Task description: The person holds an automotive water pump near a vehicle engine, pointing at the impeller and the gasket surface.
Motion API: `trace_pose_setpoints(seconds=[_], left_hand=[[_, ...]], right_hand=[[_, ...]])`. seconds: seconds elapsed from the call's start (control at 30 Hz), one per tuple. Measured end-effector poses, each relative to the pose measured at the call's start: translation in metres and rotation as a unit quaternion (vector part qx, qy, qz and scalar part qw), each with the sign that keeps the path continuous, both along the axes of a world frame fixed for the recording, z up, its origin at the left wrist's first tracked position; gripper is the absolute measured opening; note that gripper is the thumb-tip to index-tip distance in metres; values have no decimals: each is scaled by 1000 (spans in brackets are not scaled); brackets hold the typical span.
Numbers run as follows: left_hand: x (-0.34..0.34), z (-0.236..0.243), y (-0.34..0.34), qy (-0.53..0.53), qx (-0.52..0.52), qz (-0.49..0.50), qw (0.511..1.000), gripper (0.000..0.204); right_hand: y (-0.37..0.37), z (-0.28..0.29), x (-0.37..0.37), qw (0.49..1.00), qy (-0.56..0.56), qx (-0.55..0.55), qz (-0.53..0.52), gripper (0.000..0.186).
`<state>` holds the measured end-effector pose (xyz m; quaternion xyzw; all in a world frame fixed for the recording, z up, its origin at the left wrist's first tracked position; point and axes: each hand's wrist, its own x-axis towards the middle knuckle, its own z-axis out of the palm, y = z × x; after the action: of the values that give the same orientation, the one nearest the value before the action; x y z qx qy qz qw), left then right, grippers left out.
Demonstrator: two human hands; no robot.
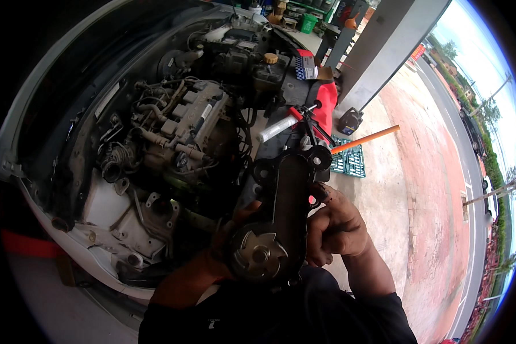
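I hold a dark water pump [290, 195] upright in front of my body, over the front edge of the engine bay. Its metal impeller [261, 254] faces me at the lower end, and a long dark hollow housing runs up from it. My left hand [219, 252] is wrapped round the pump's left side in shadow, with most of its fingers hidden behind it. At the right edge, my right hand [339, 226] has its fingers curled against the housing, with blackened fingertips by a side lug. A small red spot shows in that lug; I cannot tell what makes it.
The car's open engine bay [195, 123] lies to the left. Beyond the pump are a clear-barrelled tool [278, 127], a red cloth [325, 103] and a small box [306, 67]. Farther right stand a green socket set [350, 159], an orange stick [367, 139], a black jug [350, 121] and a pillar [387, 51].
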<state>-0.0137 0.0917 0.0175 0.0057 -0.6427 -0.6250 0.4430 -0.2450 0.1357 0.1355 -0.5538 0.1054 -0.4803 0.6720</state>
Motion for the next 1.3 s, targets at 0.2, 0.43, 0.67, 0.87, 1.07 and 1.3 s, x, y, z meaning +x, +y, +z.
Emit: trace_pose_setpoints(seconds=[0.2, 0.43, 0.67, 0.87, 1.07, 1.3], left_hand=[[20, 38, -5, -176, 285, -55, 941, 70], [15, 23, -4, -84, 419, -106, 898, 72], [6, 31, -8, 0, 435, -182, 882, 69], [5, 23, -4, 9, 491, -180, 852, 71], [5, 15, 10, 27, 464, -163, 870, 76], [10, 8, -6, -26, 376, -165, 911, 100]], right_hand=[[4, -10, -5, 997, -53, 46, 27, 97], [6, 1, -13, 993, 67, -33, -88, 96], [0, 19, -10, 964, 205, -90, -142, 90], [-3, 17, -8, 857, 357, -244, -280, 83], [-3, 12, -19, 740, 444, -357, -358, 80], [5, 19, -25, 684, 468, -400, -390, 77]])
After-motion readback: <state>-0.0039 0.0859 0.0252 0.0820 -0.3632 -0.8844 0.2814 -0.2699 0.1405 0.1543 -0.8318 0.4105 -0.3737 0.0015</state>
